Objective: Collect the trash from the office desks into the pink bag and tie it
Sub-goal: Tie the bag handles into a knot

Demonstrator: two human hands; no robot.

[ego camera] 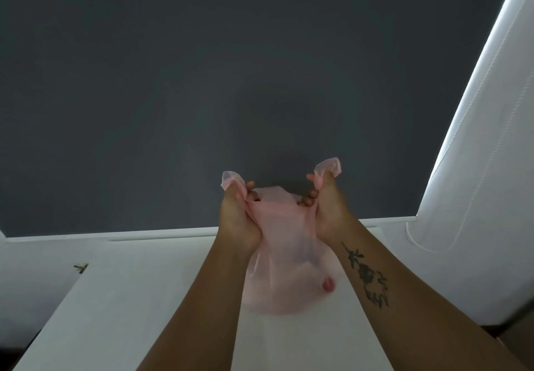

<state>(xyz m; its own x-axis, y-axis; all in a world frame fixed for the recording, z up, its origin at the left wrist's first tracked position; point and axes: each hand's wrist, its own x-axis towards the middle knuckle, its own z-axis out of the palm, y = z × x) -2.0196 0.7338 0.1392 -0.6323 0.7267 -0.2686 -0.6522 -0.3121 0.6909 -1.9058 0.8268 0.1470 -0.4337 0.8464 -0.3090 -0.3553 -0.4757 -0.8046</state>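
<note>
I hold the bag (pixel 283 255) up between my 2 hands, over the desk (pixel 144 298). My left hand (pixel 238 220) is curled round the bag's left top corner, thumb and fingers closed on the gathered film, and a short flap (pixel 231 180) of pink plastic sticks out above its knuckles. My right hand (pixel 329 212) grips the other top corner the same way, with a second flap (pixel 329 165) poking up past its thumb. My fingertips (pixel 307 197) on both sides curl inward toward the bag's mouth, which is stretched between the 2 hands.

The bag's thin, see-through body hangs down from my grip, between my wrists and below them. Low in it, just under my right wrist, sits a small pink lump (pixel 328 285); I cannot tell what it is. I cannot tell either whether the bag's bottom touches the desk or hangs just above it.

A dark tattoo (pixel 365 275) runs along my right forearm. Beyond both hands stands a grey wall (pixel 202 82). Well out past my right hand hangs a white blind (pixel 476 197) with a looped bead cord (pixel 419 240) at its lower edge.
</note>
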